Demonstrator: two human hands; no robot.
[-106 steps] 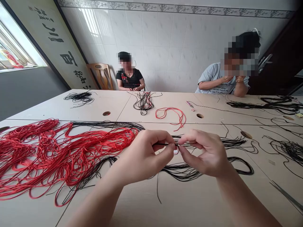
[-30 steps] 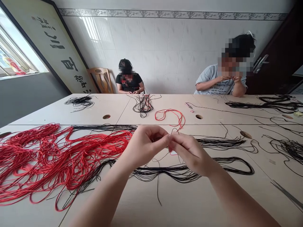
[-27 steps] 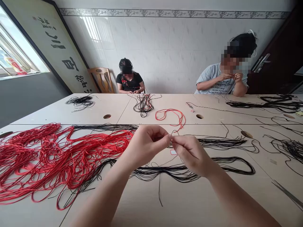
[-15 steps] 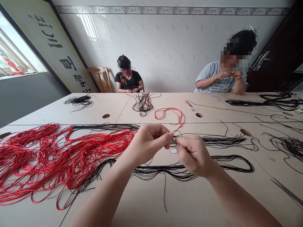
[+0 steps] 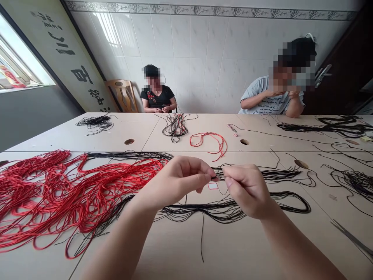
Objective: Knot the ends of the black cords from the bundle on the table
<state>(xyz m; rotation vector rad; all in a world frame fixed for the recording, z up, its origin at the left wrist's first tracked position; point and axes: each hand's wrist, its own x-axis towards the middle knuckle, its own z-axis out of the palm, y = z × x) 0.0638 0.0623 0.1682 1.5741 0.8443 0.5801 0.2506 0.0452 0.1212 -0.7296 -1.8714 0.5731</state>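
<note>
My left hand [image 5: 183, 177] pinches a thin black cord [image 5: 215, 177] between thumb and fingers above the middle of the table. Close by on the right, my right hand [image 5: 246, 188] is closed in a pinch on the same cord, with a small gap between the two hands. A thin loose end hangs below the fingertips. Behind and under the hands lie black cord bundles [image 5: 274, 174], and a looped black bundle [image 5: 204, 212] is nearer to me. A small white label with a red border [image 5: 213, 186] shows below the fingertips. The exact knot is too small to make out.
A big heap of red cord [image 5: 96, 194] covers the table's left side. Scissors [image 5: 351, 237] lie at the right edge. A red cord loop [image 5: 208, 140] and more black bundles [image 5: 175, 128] are farther back. Two people [image 5: 159, 97] sit across the table.
My hands were touching at the fingertips about a second ago; the right hand has since drawn away to the right, opening a small gap with cord between.
</note>
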